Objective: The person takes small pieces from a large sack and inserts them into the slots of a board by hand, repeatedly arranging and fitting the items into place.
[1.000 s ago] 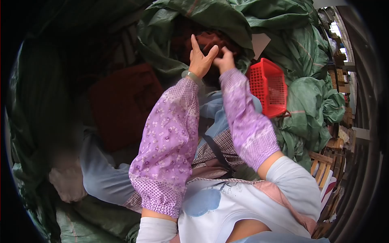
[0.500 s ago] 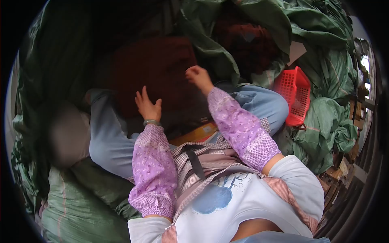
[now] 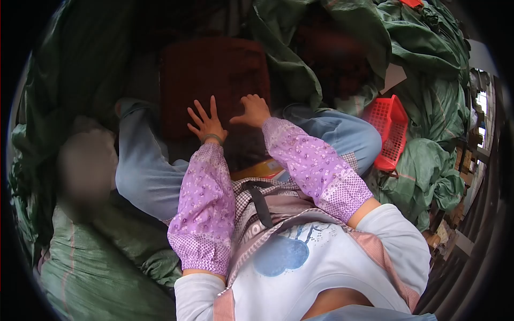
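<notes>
Left hand (image 3: 209, 126) is held with fingers spread, right hand (image 3: 254, 111) half-curled with thumb parted, the two set apart over the near part of a dark red flat-topped object (image 3: 214, 72) between the legs (image 3: 144, 166); contact cannot be told. A red basket (image 3: 395, 134) is seen beside green sacking (image 3: 425, 174)

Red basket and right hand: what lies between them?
The head view shows the right leg in jeans and part of the purple sleeve between the right hand and the basket.
</notes>
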`<state>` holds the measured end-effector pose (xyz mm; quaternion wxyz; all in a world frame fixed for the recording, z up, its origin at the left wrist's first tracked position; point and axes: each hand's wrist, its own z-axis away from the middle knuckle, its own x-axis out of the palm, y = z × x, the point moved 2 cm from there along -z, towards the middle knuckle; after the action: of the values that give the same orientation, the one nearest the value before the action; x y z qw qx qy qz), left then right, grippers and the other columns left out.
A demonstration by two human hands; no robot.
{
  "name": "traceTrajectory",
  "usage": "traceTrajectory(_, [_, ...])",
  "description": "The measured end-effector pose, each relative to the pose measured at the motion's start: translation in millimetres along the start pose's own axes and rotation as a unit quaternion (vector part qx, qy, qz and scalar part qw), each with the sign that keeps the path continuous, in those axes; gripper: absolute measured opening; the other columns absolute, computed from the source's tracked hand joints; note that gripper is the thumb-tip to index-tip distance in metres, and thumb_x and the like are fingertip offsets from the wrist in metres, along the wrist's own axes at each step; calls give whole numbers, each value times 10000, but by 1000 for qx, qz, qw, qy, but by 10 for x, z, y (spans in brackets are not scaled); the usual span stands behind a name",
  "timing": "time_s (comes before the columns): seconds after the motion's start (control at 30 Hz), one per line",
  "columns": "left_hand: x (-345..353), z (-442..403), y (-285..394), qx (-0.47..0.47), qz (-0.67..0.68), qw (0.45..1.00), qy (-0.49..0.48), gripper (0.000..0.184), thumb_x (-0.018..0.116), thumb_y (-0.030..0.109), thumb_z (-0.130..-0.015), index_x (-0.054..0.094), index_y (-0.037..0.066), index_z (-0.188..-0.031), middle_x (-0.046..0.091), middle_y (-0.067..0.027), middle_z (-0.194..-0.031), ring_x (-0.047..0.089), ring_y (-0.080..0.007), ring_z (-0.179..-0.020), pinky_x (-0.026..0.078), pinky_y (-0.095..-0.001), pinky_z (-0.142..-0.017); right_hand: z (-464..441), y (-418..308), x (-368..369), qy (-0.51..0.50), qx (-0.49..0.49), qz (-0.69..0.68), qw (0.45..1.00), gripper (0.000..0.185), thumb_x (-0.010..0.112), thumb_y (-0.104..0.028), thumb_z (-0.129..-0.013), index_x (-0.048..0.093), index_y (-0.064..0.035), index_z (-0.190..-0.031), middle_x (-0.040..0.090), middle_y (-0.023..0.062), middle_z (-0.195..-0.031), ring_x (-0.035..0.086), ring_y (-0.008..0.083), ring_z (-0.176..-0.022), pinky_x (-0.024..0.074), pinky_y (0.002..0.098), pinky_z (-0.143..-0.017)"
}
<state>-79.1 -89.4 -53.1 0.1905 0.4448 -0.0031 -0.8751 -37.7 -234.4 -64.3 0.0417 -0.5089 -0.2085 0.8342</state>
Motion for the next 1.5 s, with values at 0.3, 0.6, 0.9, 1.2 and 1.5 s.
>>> traceTrajectory(0.3, [54,-26,-4,-4,-15,1000,0,1208,785,273,-561,-155,368,-1314,-236,-124,-1380,-159,-382,-1272,147,-594,-973,106,-74,-4,-31,45,-59,997,677,720,-441,-559,461,6,-997,557,192,-884,525,351,-852,412,431,-751])
traceTrajectory(0.6, [152,-105,-42,-5,-19,999,28,1232,794,301,-545,-171,381,-1305,-242,-109,-1381,-171,-363,-1275,140,-595,-973,405,-177,162,213,-140,-52,966,391,716,-286,-616,483,-43,-814,509,128,-780,479,308,-754,360,388,-664])
traceTrajectory(0.9, [1,-12,35,-26,7,999,-18,1169,741,165,-601,-164,390,-1305,-231,-112,-1385,-164,-363,-1278,117,-575,-994,66,158,-73,338,197,-365,845,434,679,-249,-686,474,-3,-979,575,207,-904,558,347,-863,427,371,-748])
traceTrajectory(1.2, [46,-40,38,-20,-12,1000,-2,1223,789,275,-547,-161,375,-1310,-235,-117,-1381,-164,-368,-1275,137,-587,-981,-212,294,58,20,151,-387,909,677,750,-262,-569,468,32,-1110,564,167,-1042,551,250,-964,425,307,-818])
traceTrajectory(1.5, [83,-67,-3,-17,-13,999,29,1245,802,277,-509,-143,388,-1312,-208,-106,-1393,-127,-362,-1286,155,-586,-975,-64,-60,-55,30,209,-565,798,567,732,-150,-552,514,37,-1040,595,148,-970,584,225,-882,463,305,-776])
